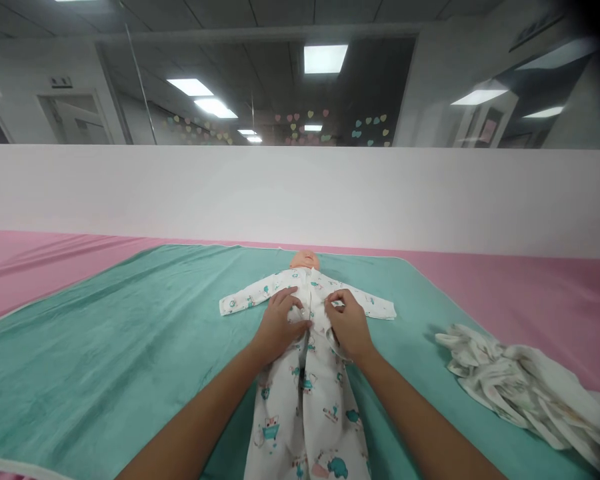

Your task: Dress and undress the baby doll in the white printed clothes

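Note:
A baby doll (306, 259) lies on its back, only its head showing above the collar. It wears a long white baby romper (325, 400) printed with teal and pink figures, its sleeves stretched out to both sides. On the chest, left of the front opening, my left hand (280, 327) rests with thumb and fingers apart. My right hand (349, 323) pinches the romper's cloth at the opposite side of the chest, thumb against bent fingers. A white strip hangs in a loop below that hand; where it is attached is hidden.
Under the doll spreads a teal cloth (130, 347) over a pink cover (530, 287). To the right lies a crumpled white cloth (525, 380). A low white wall (290, 193) rises behind, with a large glass pane (260, 80) above it.

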Demonstrator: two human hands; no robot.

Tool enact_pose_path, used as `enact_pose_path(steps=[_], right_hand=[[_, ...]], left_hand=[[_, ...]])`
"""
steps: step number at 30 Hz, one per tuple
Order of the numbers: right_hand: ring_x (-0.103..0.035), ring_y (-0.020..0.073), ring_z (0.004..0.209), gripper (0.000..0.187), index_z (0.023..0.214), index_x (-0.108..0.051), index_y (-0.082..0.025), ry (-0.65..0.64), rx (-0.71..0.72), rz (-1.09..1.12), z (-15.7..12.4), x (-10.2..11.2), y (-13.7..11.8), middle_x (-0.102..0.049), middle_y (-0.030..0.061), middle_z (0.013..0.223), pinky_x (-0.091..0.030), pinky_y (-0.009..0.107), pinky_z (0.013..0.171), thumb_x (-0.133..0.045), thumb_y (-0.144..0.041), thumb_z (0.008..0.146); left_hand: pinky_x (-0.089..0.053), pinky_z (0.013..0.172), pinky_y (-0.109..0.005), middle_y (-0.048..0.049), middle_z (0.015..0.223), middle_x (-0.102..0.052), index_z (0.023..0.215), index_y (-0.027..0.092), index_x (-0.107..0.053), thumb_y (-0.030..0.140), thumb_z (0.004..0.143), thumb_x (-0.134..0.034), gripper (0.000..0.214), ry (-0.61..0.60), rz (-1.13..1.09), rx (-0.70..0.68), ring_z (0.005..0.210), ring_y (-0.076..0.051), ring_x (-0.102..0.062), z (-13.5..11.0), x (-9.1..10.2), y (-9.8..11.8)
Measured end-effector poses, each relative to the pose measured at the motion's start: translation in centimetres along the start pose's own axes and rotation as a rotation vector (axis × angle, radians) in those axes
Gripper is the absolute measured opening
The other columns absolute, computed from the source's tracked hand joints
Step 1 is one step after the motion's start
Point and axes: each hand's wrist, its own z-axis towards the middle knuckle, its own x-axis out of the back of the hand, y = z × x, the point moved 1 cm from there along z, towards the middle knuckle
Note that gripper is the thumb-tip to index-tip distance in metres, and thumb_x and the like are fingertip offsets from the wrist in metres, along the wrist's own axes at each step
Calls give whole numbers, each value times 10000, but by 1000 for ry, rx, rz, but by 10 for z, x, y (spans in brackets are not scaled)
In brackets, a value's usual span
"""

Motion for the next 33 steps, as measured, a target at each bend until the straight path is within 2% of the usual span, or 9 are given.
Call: enact_pose_path(steps=[2, 6, 10, 13, 16, 22, 26, 30, 33], right_hand=[[-536, 132, 620, 148, 810, -493, -206, 77, -64, -4, 10, 15, 13, -595, 7, 849, -395, 229, 536, -471, -339, 750], [-562, 168, 750, 168, 831, -507, -204, 205, -182, -183, 30, 53, 51, -600, 36, 890, -411, 232, 577, -486, -319, 711], [-568, 200, 760, 106, 768, -512, -202, 91, -403, -558, 36, 82, 79, -609, 51, 797, -405, 281, 641, -460, -225, 678], [-577, 244, 763, 111, 761, -518, -204, 3, -530, -717, 34, 89, 84, -604, 74, 789, -398, 323, 620, -449, -207, 674], [-580, 260, 791, 139, 813, -512, -213, -40, -536, -825, 31, 88, 80, -601, 76, 846, -407, 344, 613, -417, -217, 711], [-575, 244, 799, 197, 874, -523, -188, -30, -413, -922, 25, 84, 75, -573, 102, 906, -421, 344, 608, -363, -168, 761], [-529, 252, 938, 280, 920, -547, -166, 101, -25, -956, 20, 72, 60, -553, 123, 1001, -427, 359, 698, -339, -80, 753], [-470, 214, 1085, 303, 1022, -561, -160, 17, 273, -635, 9, 42, 34, -533, 98, 1152, -391, 367, 923, -338, -134, 819], [-400, 193, 1202, 373, 1197, -508, -199, -148, 301, -351, -5, 16, 14, -475, 58, 1282, -329, 374, 1033, -321, -307, 894]], left_hand=[[-296, 1022, -427, -16, 1320, -436, 753, 211, -566, 247, 735, -615, 63, 8, 8, 7, 1245, -240, -326, 0, 0, 0], [-320, 1002, -427, -4, 1310, -446, 674, 204, -563, 238, 784, -545, 117, 10, -6, 30, 1230, -239, -349, -1, 2, 0], [-323, 1005, -422, -21, 1300, -451, 822, 220, -591, 204, 784, -540, 66, 39, 44, -32, 1225, -230, -353, -2, 3, -2], [-285, 1032, -429, -10, 1345, -398, 1041, 275, -564, 250, 823, -518, 224, 15, 122, -168, 1264, -226, -296, -3, 4, -1], [-297, 1015, -418, -3, 1312, -423, 944, 261, -580, 318, 862, -463, 154, -1, 176, -209, 1256, -226, -299, -5, 4, 4], [-390, 782, -323, -33, 969, -539, 666, 192, -433, 303, 812, -507, 197, 102, 352, -101, 939, -195, -483, 2, 6, 8], [-330, 619, -277, -18, 771, -530, 734, 202, -431, 160, 756, -464, 58, 129, 473, 38, 755, -182, -487, 21, 5, 8], [-273, 533, -245, 13, 693, -527, 882, 231, -443, 147, 735, -440, 169, 114, 358, 182, 644, -158, -494, 37, 13, -4], [-269, 504, -235, 37, 625, -511, 925, 246, -442, 167, 736, -440, 205, 121, 280, 280, 597, -146, -499, 39, 33, -36]])
